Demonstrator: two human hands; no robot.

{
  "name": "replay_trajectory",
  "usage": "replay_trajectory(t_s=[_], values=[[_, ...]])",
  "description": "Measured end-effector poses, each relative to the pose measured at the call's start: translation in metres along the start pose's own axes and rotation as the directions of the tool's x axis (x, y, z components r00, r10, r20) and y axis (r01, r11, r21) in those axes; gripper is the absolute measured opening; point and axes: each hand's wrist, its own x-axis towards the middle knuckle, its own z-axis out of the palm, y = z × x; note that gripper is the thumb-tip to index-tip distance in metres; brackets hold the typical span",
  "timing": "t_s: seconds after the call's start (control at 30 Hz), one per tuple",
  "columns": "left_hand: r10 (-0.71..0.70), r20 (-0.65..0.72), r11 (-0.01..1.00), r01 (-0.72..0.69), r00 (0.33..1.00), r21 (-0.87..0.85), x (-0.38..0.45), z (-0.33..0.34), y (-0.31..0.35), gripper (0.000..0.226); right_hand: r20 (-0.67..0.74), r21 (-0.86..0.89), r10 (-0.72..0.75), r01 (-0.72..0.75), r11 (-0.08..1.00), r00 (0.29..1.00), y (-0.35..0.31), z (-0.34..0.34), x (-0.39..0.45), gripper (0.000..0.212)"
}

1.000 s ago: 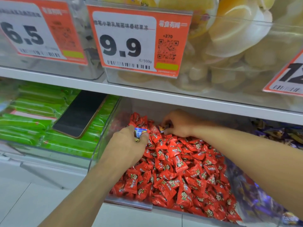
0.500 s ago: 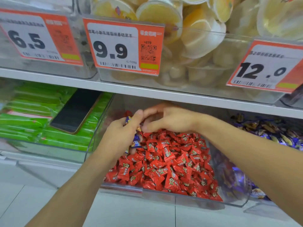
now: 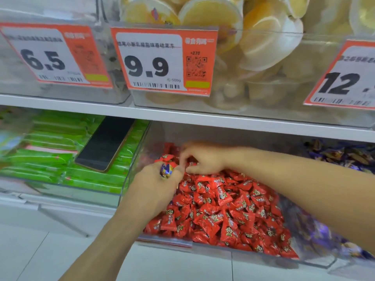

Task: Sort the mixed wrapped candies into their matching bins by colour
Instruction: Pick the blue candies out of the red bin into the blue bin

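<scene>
My left hand (image 3: 154,185) is curled around a purple-and-gold wrapped candy (image 3: 166,170), which pokes out between my thumb and forefinger just above the near-left corner of the heap of red candies (image 3: 227,207). My right hand (image 3: 205,159) reaches in from the right, its fingers bent down into the back of the same heap; the fingertips are close together, but I cannot tell whether they pinch anything. The two hands sit just beside each other, nearly touching.

The red candies fill a clear plastic bin (image 3: 316,262) on the lower shelf, and my right forearm crosses over its right side, hiding part of the pile. To the right lies a bin of purple-wrapped candies (image 3: 341,155), partly blocked by that same forearm. To the left, a clear bin holds green packets (image 3: 50,151), with a dark phone (image 3: 105,144) lying tilted on top of them.

The white shelf edge (image 3: 182,116) runs across just above my hands, overhanging the back of the red bin. On the shelf above stand clear bins of yellow jelly cups (image 3: 263,37), fronted by orange price tags reading 6.5 (image 3: 54,55), 9.9 (image 3: 164,60) and 12 (image 3: 345,78), the last cut off at the edge.
</scene>
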Motion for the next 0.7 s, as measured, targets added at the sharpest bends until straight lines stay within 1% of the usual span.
replay_trajectory(t_s=[0.03, 0.1, 0.17, 0.27, 0.33, 0.37, 0.43, 0.5, 0.57, 0.63, 0.7], values=[[-0.003, -0.002, 1.000, 0.003, 1.000, -0.008, 0.002, 0.001, 0.000, 0.054, 0.027, -0.001, -0.013, 0.013, 1.000, 1.000, 0.000, -0.002, -0.013, 0.015], [-0.005, -0.007, 1.000, 0.005, 1.000, -0.011, 0.005, 0.002, 0.002, 0.054, 0.070, -0.007, -0.002, 0.002, 1.000, 0.998, 0.002, -0.009, -0.041, 0.022], [0.002, 0.000, 0.998, -0.002, 1.000, 0.060, 0.007, 0.004, 0.003, 0.049, 0.109, -0.005, 0.033, -0.032, 0.999, 0.994, 0.010, -0.017, -0.064, 0.025], [0.017, 0.005, 0.988, -0.018, 1.000, 0.151, 0.008, 0.006, 0.002, 0.049, 0.156, 0.021, 0.110, -0.114, 0.993, 0.982, 0.017, -0.028, -0.083, 0.029], [0.017, 0.009, 0.987, -0.018, 1.000, 0.162, 0.008, 0.006, 0.002, 0.050, 0.109, 0.035, 0.204, -0.209, 0.977, 0.973, 0.017, -0.035, -0.080, 0.033], [0.014, 0.011, 0.986, -0.015, 1.000, 0.166, 0.009, 0.007, 0.002, 0.050, 0.052, 0.021, 0.256, -0.257, 0.966, 0.965, 0.017, -0.038, -0.075, 0.029], [0.011, 0.009, 0.984, -0.013, 1.000, 0.175, 0.011, 0.007, 0.001, 0.050, -0.055, -0.034, 0.294, -0.296, 0.954, 0.954, 0.017, -0.038, -0.056, 0.019], [0.016, 0.007, 0.984, -0.017, 1.000, 0.176, 0.012, 0.008, 0.000, 0.048, -0.056, -0.054, 0.266, -0.269, 0.962, 0.962, 0.013, -0.031, -0.030, 0.031], [0.022, 0.008, 0.982, -0.023, 1.000, 0.185, 0.011, 0.009, -0.001, 0.047, 0.010, -0.061, 0.250, -0.249, 0.967, 0.968, 0.006, -0.018, -0.007, 0.046], [0.019, 0.008, 0.979, -0.020, 1.000, 0.205, 0.010, 0.010, -0.001, 0.046, 0.088, -0.116, 0.313, -0.303, 0.946, 0.946, 0.002, -0.005, 0.008, 0.067], [0.011, 0.014, 0.975, -0.014, 1.000, 0.222, 0.010, 0.012, -0.001, 0.045, 0.117, -0.173, 0.364, -0.342, 0.923, 0.924, 0.001, 0.001, 0.012, 0.082]])
